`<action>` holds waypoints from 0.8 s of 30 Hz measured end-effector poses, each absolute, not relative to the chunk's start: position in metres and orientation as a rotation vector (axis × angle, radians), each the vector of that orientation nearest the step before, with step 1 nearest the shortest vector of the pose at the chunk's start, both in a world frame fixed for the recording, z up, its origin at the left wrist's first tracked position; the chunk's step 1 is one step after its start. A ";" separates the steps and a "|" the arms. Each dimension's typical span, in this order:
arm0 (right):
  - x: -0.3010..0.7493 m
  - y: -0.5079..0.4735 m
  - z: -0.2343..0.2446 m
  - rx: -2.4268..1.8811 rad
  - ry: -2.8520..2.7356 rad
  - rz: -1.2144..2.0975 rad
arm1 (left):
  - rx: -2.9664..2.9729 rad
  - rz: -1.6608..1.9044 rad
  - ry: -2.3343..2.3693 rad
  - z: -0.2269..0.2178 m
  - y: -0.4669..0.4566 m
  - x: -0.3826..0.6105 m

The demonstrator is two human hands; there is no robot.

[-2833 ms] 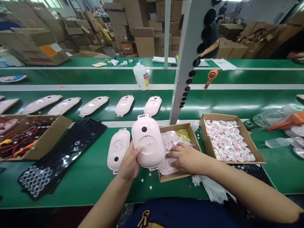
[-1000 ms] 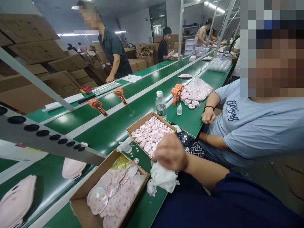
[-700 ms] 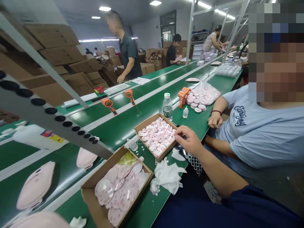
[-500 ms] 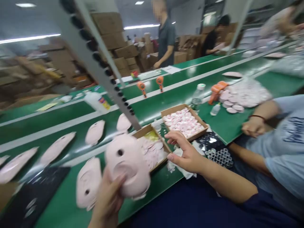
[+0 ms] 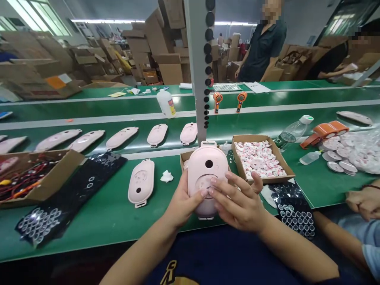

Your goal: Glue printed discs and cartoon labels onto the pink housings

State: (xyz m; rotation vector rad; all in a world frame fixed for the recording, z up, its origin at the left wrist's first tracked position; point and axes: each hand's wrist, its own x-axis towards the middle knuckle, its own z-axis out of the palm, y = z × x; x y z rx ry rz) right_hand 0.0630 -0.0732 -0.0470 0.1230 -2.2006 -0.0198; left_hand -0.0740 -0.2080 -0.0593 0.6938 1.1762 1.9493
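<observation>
My left hand (image 5: 184, 198) grips a pale pink plastic cover (image 5: 204, 162) by its left edge, with the thumb across the front. The cover is held upright, facing me. It has a dark round hole (image 5: 209, 163) above a circular recess with a faint print in it. My right hand (image 5: 240, 198) lies over the recess, fingertips touching it and the other fingers spread. Another pink cover (image 5: 141, 180) lies flat on the green table at the left, beside a crumpled white scrap (image 5: 166, 176). Behind the held cover, a cardboard tray (image 5: 184, 158) is mostly hidden.
A cardboard tray (image 5: 286, 170) of small pink-and-white pieces stands right, near a bottle (image 5: 292, 132). Black sheets with clear rings (image 5: 77, 190) lie either side. More pink covers (image 5: 157, 134) line the belt behind a grey post (image 5: 197, 71). A co-worker's hand (image 5: 363, 200) is far right.
My left hand has brought the pink cover to the middle and upright. My right hand has moved from beside the trays onto its recess. The view has turned left and levelled.
</observation>
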 end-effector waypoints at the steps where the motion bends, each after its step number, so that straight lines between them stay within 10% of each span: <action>1: 0.064 -0.072 -0.046 0.123 -2.219 -0.015 | 0.701 1.943 1.174 -0.060 -0.209 -0.075; 24: 0.057 -0.028 -0.007 0.688 -2.636 0.203 | 0.694 1.837 1.245 -0.060 -0.212 -0.080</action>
